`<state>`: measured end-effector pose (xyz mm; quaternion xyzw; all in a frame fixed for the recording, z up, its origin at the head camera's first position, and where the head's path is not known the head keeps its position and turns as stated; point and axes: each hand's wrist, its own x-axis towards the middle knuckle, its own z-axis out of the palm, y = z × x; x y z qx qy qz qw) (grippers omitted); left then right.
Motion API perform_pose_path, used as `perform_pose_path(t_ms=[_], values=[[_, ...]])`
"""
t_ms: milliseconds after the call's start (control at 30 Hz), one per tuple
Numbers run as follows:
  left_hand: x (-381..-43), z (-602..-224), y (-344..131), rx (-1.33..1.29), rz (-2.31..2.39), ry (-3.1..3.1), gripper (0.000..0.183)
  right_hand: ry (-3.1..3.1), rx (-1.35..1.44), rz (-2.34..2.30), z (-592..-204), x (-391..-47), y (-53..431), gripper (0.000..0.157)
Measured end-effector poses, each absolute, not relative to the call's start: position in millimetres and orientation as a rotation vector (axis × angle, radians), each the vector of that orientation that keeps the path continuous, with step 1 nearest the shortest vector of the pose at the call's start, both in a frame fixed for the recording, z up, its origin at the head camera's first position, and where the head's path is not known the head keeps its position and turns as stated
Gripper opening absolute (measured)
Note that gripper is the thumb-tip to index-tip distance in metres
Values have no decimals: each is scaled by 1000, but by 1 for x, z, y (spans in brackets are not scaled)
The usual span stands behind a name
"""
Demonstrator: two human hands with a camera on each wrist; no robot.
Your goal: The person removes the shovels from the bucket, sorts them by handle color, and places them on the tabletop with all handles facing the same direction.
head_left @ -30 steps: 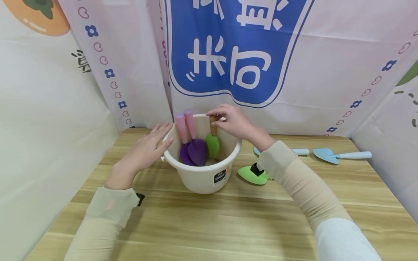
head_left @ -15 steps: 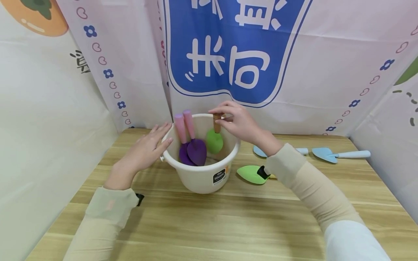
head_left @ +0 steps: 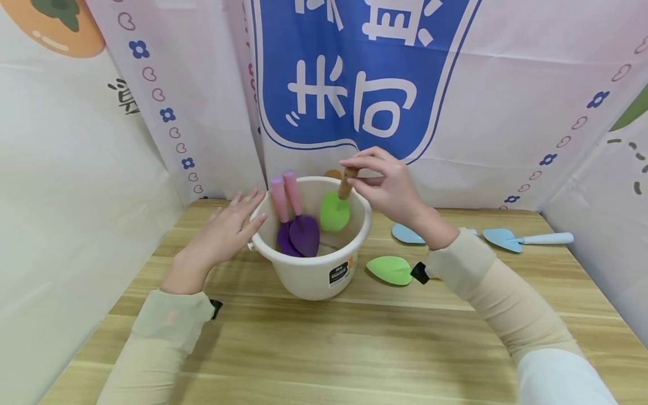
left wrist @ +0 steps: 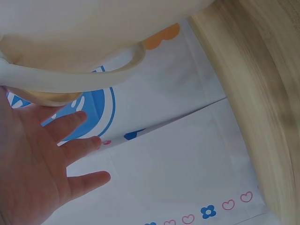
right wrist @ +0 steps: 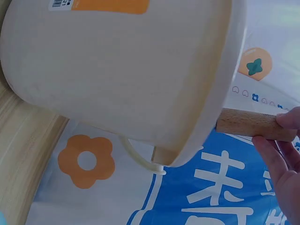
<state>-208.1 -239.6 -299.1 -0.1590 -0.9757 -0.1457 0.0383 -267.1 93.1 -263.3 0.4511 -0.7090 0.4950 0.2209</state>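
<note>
A white bucket [head_left: 314,278] stands on the table. My right hand [head_left: 392,185] pinches the wooden handle [right wrist: 248,123] of a green trowel [head_left: 334,211] near its top end. The trowel's blade is inside the bucket, tilted, with the handle rising past the rim. My left hand [head_left: 223,228] rests on the bucket's left rim with its fingers straight; in the left wrist view its fingers spread beside the bucket's handle [left wrist: 70,79]. Two purple trowels [head_left: 305,236] with pink handles lean inside the bucket on the left.
Right of the bucket, another green trowel [head_left: 390,270] lies on the wooden table [head_left: 324,349], its handle partly behind my right wrist. Two light blue trowels lie farther back: one [head_left: 407,234] partly covered by my arm, the other [head_left: 502,239] at the right. A printed cloth [head_left: 486,124] hangs behind.
My right hand has moved up and to the right with the green trowel, which has risen and tilted inside the bucket. The left hand stays on the rim.
</note>
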Motion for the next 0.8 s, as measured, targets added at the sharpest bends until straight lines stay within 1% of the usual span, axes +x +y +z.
perform_pose_path(t_ms=[400, 800], values=[[-207, -300, -241, -478, -454, -3002, 68, -1952, 1009, 1680, -255, -255, 108, 29], [-209, -301, -241, -483, -462, -2996, 69, -1789, 908, 1872, -251, -250, 131, 29]])
